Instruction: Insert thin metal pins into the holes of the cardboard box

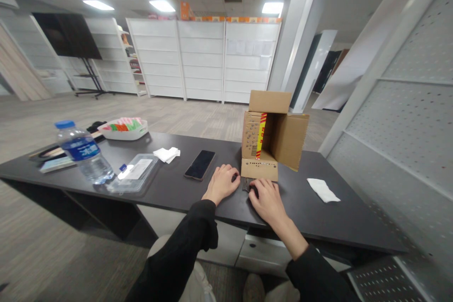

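Note:
On the dark tabletop, several thin dark metal pieces that look like screws or nails (pixel 246 185) lie side by side, just in front of a cardboard box (pixel 250 137). My right hand (pixel 268 199) rests at their right, its curved fingertips touching or nearly touching them, with a gap between thumb and forefinger. To their left, my left hand (pixel 223 183) lies on the table with bent fingers, thumb and forefinger apart, and nothing visible in it. The box lies on its side, flaps spread, its open mouth facing me. A black phone (pixel 200 165) is left of my left hand.
Farther left are crumpled white tissue (pixel 167 154), a clear plastic case (pixel 136 173), a water bottle (pixel 83 151) and a white basket (pixel 127 133) of colourful packets. Another tissue (pixel 323 190) lies at right. A perforated metal panel (pixel 406 127) stands beyond the table's right edge.

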Demonstrator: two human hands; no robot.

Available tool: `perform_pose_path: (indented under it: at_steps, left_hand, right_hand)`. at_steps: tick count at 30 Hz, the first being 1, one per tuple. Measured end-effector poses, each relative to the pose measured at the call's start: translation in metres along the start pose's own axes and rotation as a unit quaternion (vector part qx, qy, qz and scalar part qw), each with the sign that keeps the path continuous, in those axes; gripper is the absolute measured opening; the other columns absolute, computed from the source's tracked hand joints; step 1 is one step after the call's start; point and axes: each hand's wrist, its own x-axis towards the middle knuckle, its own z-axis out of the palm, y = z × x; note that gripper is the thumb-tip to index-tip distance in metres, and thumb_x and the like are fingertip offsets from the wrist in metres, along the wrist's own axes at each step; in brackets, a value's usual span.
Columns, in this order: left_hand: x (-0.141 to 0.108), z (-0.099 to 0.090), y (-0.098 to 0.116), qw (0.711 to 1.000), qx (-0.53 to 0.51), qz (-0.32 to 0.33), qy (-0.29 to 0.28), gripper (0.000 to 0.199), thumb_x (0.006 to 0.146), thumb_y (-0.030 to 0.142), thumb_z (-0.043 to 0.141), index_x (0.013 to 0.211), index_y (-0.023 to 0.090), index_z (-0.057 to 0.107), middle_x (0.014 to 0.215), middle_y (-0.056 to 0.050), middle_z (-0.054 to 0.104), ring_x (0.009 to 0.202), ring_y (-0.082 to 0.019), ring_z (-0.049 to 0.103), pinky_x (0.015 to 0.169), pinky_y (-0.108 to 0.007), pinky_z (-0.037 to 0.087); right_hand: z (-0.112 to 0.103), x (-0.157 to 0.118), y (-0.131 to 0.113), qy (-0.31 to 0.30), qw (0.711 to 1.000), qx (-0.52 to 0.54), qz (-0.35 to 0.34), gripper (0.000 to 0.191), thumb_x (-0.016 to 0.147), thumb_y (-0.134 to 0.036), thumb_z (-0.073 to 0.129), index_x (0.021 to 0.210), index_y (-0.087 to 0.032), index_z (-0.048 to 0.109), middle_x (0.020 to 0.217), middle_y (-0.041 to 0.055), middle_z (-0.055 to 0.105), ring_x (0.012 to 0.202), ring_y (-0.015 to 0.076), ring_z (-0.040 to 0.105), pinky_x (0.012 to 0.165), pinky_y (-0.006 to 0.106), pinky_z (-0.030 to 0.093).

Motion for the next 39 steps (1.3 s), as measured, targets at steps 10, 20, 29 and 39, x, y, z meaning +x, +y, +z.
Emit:
perform_pose_path:
  at_steps: [10,20,29,39]
  left_hand:
    - [-0.0006,0.0003,-0.0009,1.0,-0.014,0.015,-0.003,0.017,0.089,0.034,0.057,0.094,0.023,0.069,0.098,-0.006,0.066,0.098,-0.022,0.057,0.087,-0.036,0.041]
    - [-0.0015,-0.0005,-0.0007,0.999,-0.021,0.024,-0.01,0.018,0.088,0.037,0.059,0.094,0.023,0.069,0.1,-0.005,0.066,0.098,-0.021,0.057,0.087,-0.036,0.041]
    - [-0.0016,-0.0022,0.0012,0.999,-0.032,0.026,-0.015,0.02,0.087,0.04,0.061,0.091,0.023,0.069,0.098,-0.005,0.067,0.099,-0.021,0.057,0.087,-0.036,0.04]
    - [-0.0015,-0.0001,-0.0008,0.999,-0.027,0.032,-0.01,0.02,0.087,0.04,0.06,0.092,0.023,0.069,0.098,-0.005,0.067,0.098,-0.021,0.057,0.086,-0.036,0.04]
  right_hand:
    - [0.0005,0.001,0.0009,-0.006,1.0,0.022,-0.008,0.013,0.089,-0.017,0.049,0.092,-0.021,0.061,0.097,0.0057,0.065,0.095,0.0234,0.054,0.08,0.034,0.034]
    - [-0.0007,0.0015,0.0,-0.003,0.999,0.031,-0.018,0.013,0.088,-0.015,0.049,0.09,-0.021,0.06,0.095,0.005,0.065,0.095,0.0222,0.055,0.08,0.033,0.036]
    - [-0.0003,0.0014,0.0005,-0.002,0.999,0.036,-0.027,0.013,0.088,-0.015,0.049,0.09,-0.021,0.06,0.095,0.0049,0.065,0.094,0.0215,0.056,0.081,0.032,0.037]
    - [-0.0003,0.0012,0.0003,0.002,0.999,0.037,-0.023,0.014,0.088,-0.015,0.049,0.091,-0.021,0.06,0.095,0.0052,0.065,0.095,0.0222,0.057,0.081,0.032,0.038]
